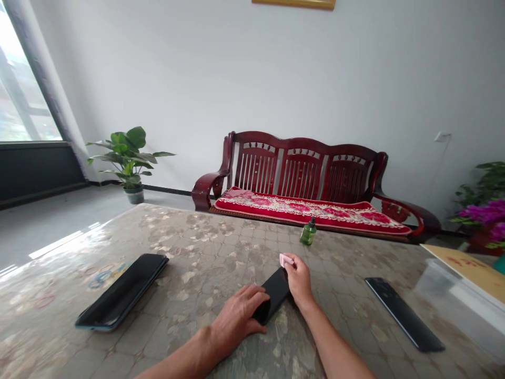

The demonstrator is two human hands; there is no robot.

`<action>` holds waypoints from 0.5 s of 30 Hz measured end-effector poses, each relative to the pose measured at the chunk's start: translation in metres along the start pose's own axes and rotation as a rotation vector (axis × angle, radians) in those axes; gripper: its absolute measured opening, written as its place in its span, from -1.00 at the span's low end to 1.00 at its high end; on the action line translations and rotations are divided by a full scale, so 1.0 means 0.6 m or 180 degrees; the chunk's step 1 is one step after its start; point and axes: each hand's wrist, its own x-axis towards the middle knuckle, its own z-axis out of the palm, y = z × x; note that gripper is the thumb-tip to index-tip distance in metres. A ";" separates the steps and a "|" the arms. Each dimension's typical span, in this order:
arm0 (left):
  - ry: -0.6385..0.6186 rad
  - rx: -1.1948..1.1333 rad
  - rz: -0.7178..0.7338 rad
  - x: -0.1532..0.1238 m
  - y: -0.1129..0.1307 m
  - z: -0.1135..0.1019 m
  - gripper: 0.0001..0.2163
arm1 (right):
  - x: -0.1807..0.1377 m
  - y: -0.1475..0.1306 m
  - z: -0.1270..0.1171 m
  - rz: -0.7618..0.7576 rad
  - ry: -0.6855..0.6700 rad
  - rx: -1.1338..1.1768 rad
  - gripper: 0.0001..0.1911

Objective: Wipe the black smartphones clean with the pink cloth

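Note:
A black smartphone (277, 288) lies on the table in front of me, its dark face up. My left hand (243, 309) grips its near end, with the fingers over the left side and the thumb at the lower edge. At the phone's far end, my right hand (299, 278) pinches a small folded pale-pink cloth (286, 259). What lies under the right hand's fingers is hidden. Beyond the right hand stands a small green spray bottle (308, 232) with a black top.
A larger black phone or tablet (123, 292) lies at the left, and another dark phone (403, 313) at the right. Near the right edge is a clear plastic box (450, 300) beside a tan folder (467, 266). A wooden bench (302, 173) stands behind the patterned table (189, 316).

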 end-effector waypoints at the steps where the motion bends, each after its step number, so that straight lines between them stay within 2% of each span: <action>1: -0.0008 -0.0021 0.0038 -0.001 0.000 -0.001 -0.51 | 0.002 0.000 0.000 -0.0020 -0.0043 -0.0047 -0.70; 11: -0.0254 -0.0036 0.0364 -0.004 0.030 -0.020 -0.60 | 0.032 -0.001 0.005 -0.0217 -0.0686 -0.0200 -0.70; 15: -0.0262 0.0029 0.0345 -0.003 0.037 -0.021 -0.61 | 0.043 -0.001 0.014 -0.0296 -0.0962 -0.0184 -0.72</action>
